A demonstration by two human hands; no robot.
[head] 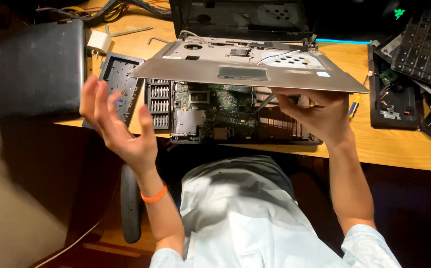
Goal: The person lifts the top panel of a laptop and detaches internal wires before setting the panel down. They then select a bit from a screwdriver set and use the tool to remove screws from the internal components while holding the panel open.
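While my right hand (319,116) grips the front edge of the flat silver-grey laptop palm-rest cover (247,67) from beneath, fingers curled under it and thumb along its lower face, the cover is held lifted and tilted above the open laptop base (225,116), whose green circuit board lies exposed on the wooden tabletop (399,149). At its far side the cover reaches the dark screen lid (240,17); whether it touches the base there cannot be told. My left hand (118,124) is open and holds nothing, palm turned inward with fingers spread, raised in the air left of the cover and apart from it; an orange band (154,194) circles its wrist. Behind that hand a black tray of screwdriver bits (160,104) lies just beside the base, next to a dark grey tray lid (118,74). Farther left stand a white plug adapter (99,42) and a large dark grey case (29,67). At the right edge lie a detached black keyboard (426,42) and another opened black laptop part (391,101).
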